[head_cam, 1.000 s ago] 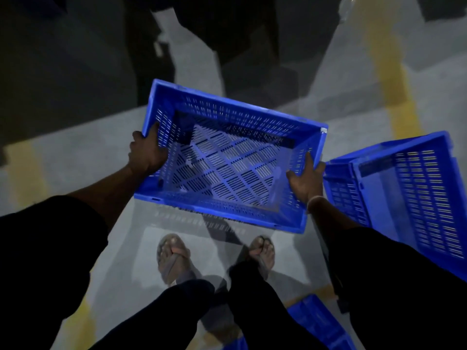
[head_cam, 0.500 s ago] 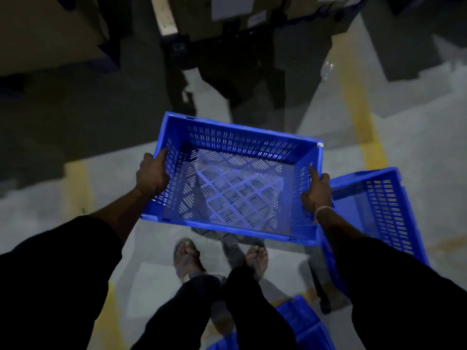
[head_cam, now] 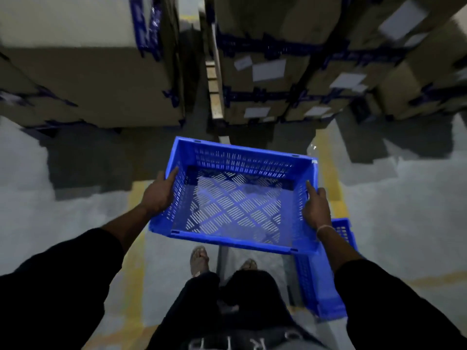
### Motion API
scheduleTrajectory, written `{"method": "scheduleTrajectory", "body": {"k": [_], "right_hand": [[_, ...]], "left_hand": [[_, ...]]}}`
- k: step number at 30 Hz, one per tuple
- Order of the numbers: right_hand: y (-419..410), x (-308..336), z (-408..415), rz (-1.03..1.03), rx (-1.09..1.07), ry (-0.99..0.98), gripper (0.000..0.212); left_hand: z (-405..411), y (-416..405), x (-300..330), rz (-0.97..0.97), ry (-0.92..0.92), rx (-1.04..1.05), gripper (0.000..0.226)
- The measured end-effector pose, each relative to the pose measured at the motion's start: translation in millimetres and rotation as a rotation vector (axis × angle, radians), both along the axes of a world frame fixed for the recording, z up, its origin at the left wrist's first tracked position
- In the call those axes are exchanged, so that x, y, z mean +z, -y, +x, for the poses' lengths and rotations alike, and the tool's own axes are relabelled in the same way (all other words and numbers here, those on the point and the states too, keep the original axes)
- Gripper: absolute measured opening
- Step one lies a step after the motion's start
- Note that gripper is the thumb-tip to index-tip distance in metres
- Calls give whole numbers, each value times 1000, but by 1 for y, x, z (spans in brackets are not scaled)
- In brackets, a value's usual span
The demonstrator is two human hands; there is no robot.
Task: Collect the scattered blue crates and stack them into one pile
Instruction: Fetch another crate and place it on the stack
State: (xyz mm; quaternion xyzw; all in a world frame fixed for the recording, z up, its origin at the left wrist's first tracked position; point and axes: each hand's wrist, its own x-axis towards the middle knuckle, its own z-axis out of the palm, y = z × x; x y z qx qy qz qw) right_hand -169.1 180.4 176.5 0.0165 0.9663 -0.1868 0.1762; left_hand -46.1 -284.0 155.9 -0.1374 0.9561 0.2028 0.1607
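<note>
The crate [head_cam: 235,198] you carry is bright blue — its walls cut with rows of narrow slots, its base with slots set in a diamond lattice. The second crate [head_cam: 326,286] by your right arm is the same blue. The floor [head_cam: 404,210] is pale grey with yellow lines [head_cam: 134,274]; the cartons [head_cam: 96,79] are tan, banded in dark blue tape, some with white labels [head_cam: 269,69].

two blue crates [head_cam: 237,198] [head_cam: 318,286], two hands [head_cam: 159,195] [head_cam: 317,208], several stacked cartons [head_cam: 96,79]
</note>
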Motion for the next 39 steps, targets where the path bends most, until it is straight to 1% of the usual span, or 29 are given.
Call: {"method": "scheduleTrajectory", "body": {"k": [2,5,10,15,22,25,30,34,39], "right_hand": [[5,33,5,16,53,-49,68],[13,59,9,29,151,-112,66],[34,76,5,-15,322,-169,64],[66,92,1,-112,465,-163,62],[130,101,12,-176,669,-154,64],[164,107,27,-183,722,-137,66],[236,111,57,-195,848,-140,68],[307,113,89,-183,952,-184,70],[408,113,140,-208,1056,-139,78]], "left_hand": [[24,3,32,14,-64,22,74],[60,4,54,17,-149,86,69],[124,-5,64,-36,-246,276,68],[196,-21,65,-31,-320,470,67],[284,-43,82,-39,-397,766,64],[317,-44,86,-51,-406,873,62],[376,-28,85,-98,-449,994,61],[420,-1,84,-121,-469,1085,61],[484,50,83,-116,-465,1225,60]]}}
